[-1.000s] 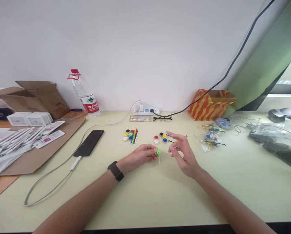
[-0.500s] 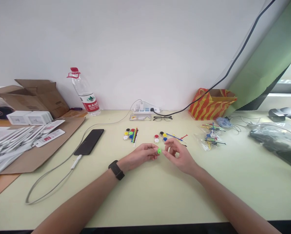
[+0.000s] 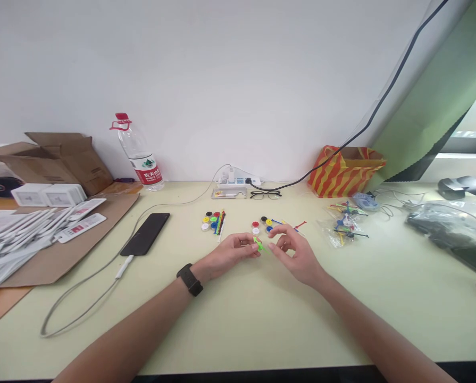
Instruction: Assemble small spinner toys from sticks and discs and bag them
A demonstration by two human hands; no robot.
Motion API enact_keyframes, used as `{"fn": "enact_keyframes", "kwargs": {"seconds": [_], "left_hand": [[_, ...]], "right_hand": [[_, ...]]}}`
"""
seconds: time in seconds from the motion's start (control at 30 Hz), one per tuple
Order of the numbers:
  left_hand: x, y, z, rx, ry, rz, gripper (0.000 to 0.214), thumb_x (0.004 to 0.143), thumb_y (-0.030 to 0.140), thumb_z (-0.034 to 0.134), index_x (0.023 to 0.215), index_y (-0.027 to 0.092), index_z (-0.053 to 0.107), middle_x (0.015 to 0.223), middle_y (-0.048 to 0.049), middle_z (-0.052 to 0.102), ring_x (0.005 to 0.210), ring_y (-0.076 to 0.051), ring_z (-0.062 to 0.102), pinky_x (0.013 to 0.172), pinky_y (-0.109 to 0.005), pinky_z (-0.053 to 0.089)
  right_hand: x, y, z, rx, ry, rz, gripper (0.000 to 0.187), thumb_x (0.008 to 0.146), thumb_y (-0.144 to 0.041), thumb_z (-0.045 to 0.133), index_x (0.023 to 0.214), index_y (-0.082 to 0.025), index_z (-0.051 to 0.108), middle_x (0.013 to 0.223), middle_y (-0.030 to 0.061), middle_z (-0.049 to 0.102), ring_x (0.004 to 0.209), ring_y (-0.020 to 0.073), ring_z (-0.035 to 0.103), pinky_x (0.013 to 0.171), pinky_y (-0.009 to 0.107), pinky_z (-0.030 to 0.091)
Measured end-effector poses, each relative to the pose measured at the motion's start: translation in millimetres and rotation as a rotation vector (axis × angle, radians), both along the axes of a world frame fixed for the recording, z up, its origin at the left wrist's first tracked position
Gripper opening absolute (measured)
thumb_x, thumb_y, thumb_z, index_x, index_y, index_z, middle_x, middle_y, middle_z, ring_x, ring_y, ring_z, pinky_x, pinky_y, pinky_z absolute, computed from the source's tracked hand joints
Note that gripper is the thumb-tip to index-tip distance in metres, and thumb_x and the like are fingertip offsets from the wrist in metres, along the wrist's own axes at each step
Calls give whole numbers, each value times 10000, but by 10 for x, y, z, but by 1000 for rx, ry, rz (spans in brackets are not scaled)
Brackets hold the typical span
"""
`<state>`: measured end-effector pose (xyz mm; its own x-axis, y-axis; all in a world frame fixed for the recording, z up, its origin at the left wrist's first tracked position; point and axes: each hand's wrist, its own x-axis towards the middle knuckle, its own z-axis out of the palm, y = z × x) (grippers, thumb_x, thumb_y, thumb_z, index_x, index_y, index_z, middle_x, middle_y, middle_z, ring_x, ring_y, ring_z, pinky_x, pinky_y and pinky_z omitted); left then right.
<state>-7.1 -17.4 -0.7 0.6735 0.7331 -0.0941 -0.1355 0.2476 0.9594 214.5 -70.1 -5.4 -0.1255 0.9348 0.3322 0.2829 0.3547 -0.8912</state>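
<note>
My left hand (image 3: 232,254) rests on the pale green table (image 3: 238,319), its fingers pinched on a small green connector piece with a green stick (image 3: 258,244). A black watch sits on that wrist. My right hand (image 3: 293,254) hovers just right of the piece, fingers curled and slightly apart, holding nothing I can see. Behind the hands lie small coloured discs (image 3: 261,224) and thin coloured sticks (image 3: 289,225). A second cluster of discs and sticks (image 3: 214,222) lies further left.
A black phone (image 3: 145,240) on a white cable lies left of the hands. A water bottle (image 3: 139,154), power strip (image 3: 238,182) and glasses (image 3: 265,194) stand by the wall. Cardboard with white packets (image 3: 34,223) fills the left; a striped bag (image 3: 343,170) and a plastic bag of sticks (image 3: 343,226) sit right.
My right hand came in from the right to the green piece, touched it half a second ago, and has now drawn slightly back. The green stick has tilted from hanging down.
</note>
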Motion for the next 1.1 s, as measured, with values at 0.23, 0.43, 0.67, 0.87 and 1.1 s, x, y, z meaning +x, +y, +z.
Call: {"fn": "enact_keyframes", "kwargs": {"seconds": [0.23,0.43,0.67,0.87,1.1], "left_hand": [[3,62,-66,78,-27,186,289,754,367,895,904,154,767,873,-38,702,815,-140,626,850,-297,484],[-6,90,-121,155,-10,236,263,787,353,872,936,159,776,918,-51,715,843,-143,612,835,-281,478],[1,105,-156,144,32,221,295,777,374,875,952,157,775,913,-51,721,841,-145,625,851,-293,478],[12,94,-159,103,73,218,340,721,388,909,934,156,781,916,-55,735,848,-154,640,872,-312,488],[16,104,-163,92,102,217,364,711,385,914,959,157,775,955,-64,737,890,-163,652,880,-310,501]], "right_hand": [[-73,-42,77,-215,332,-19,597,921,-488,684,1427,-394,382,1637,80,317,883,147,616,759,368,599],[-15,-46,162,-535,570,156,467,995,-539,540,1389,-291,505,648,-66,548,466,96,244,493,264,351],[98,13,188,-497,728,197,282,995,-456,565,1159,-239,639,544,-90,284,519,111,139,523,282,190],[91,29,150,-453,673,137,258,977,-439,618,1122,-230,658,585,-76,359,532,103,172,536,283,196],[144,86,113,-447,635,77,272,930,-469,678,1047,-224,677,612,-65,382,542,102,209,535,276,238]]}}
